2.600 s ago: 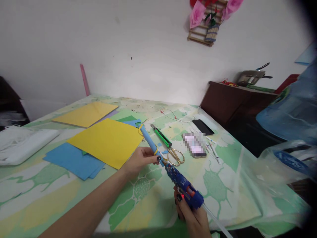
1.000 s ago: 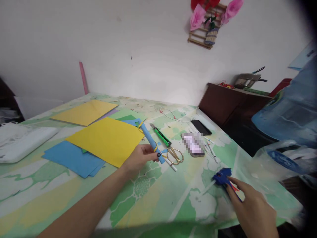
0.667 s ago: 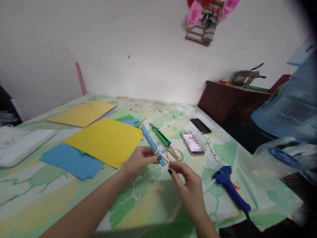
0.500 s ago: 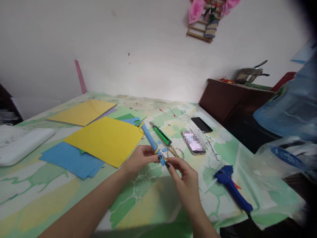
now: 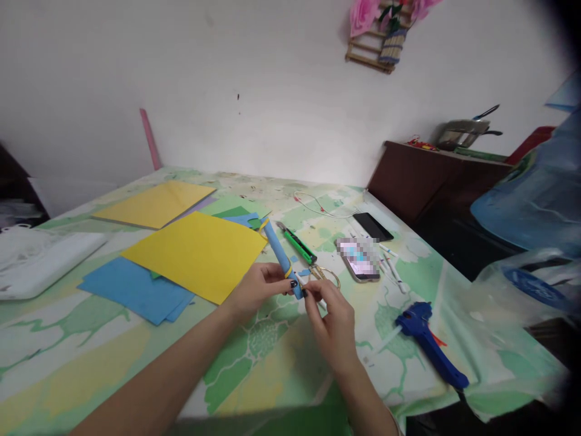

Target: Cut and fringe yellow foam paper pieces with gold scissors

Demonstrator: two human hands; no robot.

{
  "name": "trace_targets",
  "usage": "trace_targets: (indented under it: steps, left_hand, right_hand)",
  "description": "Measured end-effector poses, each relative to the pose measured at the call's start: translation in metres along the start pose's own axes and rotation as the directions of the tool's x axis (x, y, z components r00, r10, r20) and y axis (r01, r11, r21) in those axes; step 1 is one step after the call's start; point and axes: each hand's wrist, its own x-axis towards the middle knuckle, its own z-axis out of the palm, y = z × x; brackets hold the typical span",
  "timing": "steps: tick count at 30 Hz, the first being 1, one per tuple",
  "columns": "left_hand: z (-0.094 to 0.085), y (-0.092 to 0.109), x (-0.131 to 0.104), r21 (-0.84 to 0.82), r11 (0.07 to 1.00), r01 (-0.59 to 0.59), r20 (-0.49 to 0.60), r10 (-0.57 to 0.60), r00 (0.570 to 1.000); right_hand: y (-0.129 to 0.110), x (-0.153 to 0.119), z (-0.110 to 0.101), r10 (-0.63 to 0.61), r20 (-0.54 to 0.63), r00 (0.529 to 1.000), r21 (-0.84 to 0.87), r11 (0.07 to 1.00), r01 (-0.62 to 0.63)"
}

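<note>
A slim blue roll (image 5: 278, 247) of paper or foam slants away from me, with yellow trim at its far end and a thin yellow strip (image 5: 298, 280) near its lower end. My left hand (image 5: 256, 290) grips the roll low down, thumb on top. At that lower end my right hand (image 5: 333, 321) pinches the yellow strip between thumb and finger; the fingertips partly hide it. Just beyond the roll lie a green box cutter (image 5: 299, 243) and scissors (image 5: 324, 275) with gold handles, partly covered by my right hand.
Yellow sheets (image 5: 195, 254) and blue sheets (image 5: 131, 293) lie to the left. On the right are a phone (image 5: 358, 260), a black flat device (image 5: 373, 226), white sticks (image 5: 394, 272) and a blue glue gun (image 5: 429, 345). A water jug (image 5: 521, 200) stands beyond the table's right edge.
My right hand has shifted slightly up and left along the lower end of the roll. My left hand keeps its hold, and the view has turned a little.
</note>
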Motion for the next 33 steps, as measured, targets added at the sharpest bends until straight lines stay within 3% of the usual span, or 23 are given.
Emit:
trace_targets:
  steps: [8, 19, 26, 30, 33]
  left_hand:
    - [0.0, 0.001, -0.0012, 0.036, 0.999, 0.006, -0.014, -0.006, 1.0]
    - [0.0021, 0.0034, -0.002, 0.003, 1.0, 0.011, -0.03, -0.011, 1.0]
    - [0.0036, 0.0074, -0.0032, -0.036, 0.999, 0.012, -0.007, -0.012, 1.0]
    - [0.0035, 0.0091, -0.0034, -0.034, 0.999, 0.024, 0.0, -0.024, 1.0]
    - [0.0029, 0.0083, -0.0034, -0.023, 1.0, 0.016, 0.013, -0.015, 1.0]
  right_hand:
    - [0.0036, -0.0025, 0.0066, -0.24, -0.051, 0.969, -0.175, 0.958, 0.228]
    - [-0.0009, -0.0037, 0.0074, -0.361, -0.082, 0.929, -0.294, 0.899, 0.324]
    - [-0.002, -0.0049, 0.0068, -0.331, -0.136, 0.934, -0.233, 0.927, 0.295]
    - [-0.0013, -0.0054, 0.0024, -0.176, -0.213, 0.961, -0.088, 0.983, 0.16]
    - [0.0006, -0.0056, 0.001, -0.135, -0.175, 0.975, -0.038, 0.991, 0.13]
